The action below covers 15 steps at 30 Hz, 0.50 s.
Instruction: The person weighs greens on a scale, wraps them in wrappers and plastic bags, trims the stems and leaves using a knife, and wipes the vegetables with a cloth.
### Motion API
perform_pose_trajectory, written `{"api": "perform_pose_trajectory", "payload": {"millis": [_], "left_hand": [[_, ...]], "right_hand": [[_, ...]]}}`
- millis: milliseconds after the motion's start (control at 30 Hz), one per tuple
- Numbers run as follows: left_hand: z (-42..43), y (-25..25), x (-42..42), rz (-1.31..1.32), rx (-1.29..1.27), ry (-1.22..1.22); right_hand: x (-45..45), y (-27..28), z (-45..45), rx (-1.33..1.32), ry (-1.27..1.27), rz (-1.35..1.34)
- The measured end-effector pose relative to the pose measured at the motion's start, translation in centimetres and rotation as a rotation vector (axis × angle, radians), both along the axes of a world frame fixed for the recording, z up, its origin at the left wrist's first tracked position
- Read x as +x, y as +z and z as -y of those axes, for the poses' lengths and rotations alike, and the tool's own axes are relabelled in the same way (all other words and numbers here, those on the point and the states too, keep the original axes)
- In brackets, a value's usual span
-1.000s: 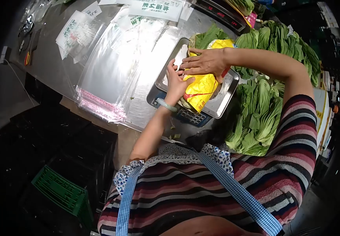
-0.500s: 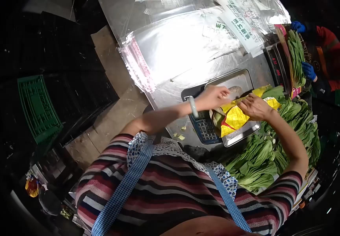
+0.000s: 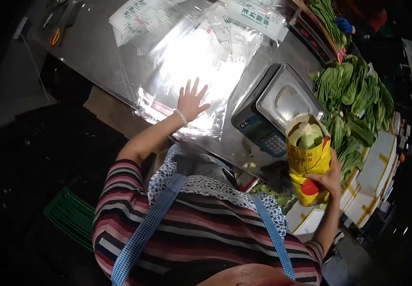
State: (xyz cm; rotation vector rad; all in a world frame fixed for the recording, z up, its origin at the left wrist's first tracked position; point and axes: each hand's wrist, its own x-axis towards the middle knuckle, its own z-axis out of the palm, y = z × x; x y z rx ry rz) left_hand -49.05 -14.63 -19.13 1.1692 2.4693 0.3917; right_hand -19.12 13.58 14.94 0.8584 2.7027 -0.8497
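My left hand (image 3: pixel 192 102), a pale bracelet at its wrist, lies with fingers spread on clear plastic bags (image 3: pixel 167 62) that reflect the light strongly. Wrapped round a yellow package (image 3: pixel 311 162), my right hand (image 3: pixel 329 177) holds it by its side, over the table's near right edge. Pale green vegetable stalks show in the package's open end. Beside it is a scale with a metal tray (image 3: pixel 272 102) and a keypad on its near side.
Leafy greens (image 3: pixel 354 90) lie in a heap on the right. A second scale (image 3: pixel 311 38) with red digits stands at the back, near a person's blue-gloved hand (image 3: pixel 343 25). Orange-handled scissors (image 3: pixel 55 37) lie far left. Below left is a green crate (image 3: pixel 72 217).
The yellow package has left the scale's tray and moved toward me, its open end now showing. My left hand has gone from beside the package to the plastic bags, fingers spread.
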Motion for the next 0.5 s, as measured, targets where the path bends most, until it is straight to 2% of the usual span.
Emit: {"api": "perform_pose_trajectory", "payload": {"millis": [33, 67, 133, 167, 233, 267, 467, 500], "left_hand": [[-3.3, 1.5, 2.9, -0.064, 0.116, 0.111], [-2.8, 2.3, 1.9, -0.037, 0.117, 0.072], [-0.3, 2.5, -0.4, -0.071, 0.320, -0.039], [1.8, 2.6, -1.7, 0.074, 0.390, -0.160], [4.2, 2.0, -3.4, 0.068, 0.351, -0.478], [4.7, 2.5, -3.6, 0.042, 0.284, -0.612], [4.4, -0.5, -3.4, 0.045, 0.271, -0.602], [4.2, -0.3, -3.0, -0.040, 0.429, -0.575]], "right_hand": [[1.1, -1.3, -0.5, -0.193, -0.155, -0.073], [1.5, -2.3, 2.9, -0.360, -0.332, -0.159], [4.8, -6.3, 7.5, -0.521, -0.553, -0.172], [5.4, -8.1, 9.6, -0.565, -0.549, -0.214], [4.2, -9.9, 12.9, -0.644, -0.549, -0.315], [4.7, -11.0, 13.5, -0.638, -0.563, -0.233], [3.6, -12.6, 16.3, -0.546, -0.465, -0.096], [3.5, -12.8, 16.4, -0.543, -0.439, -0.050]]}}
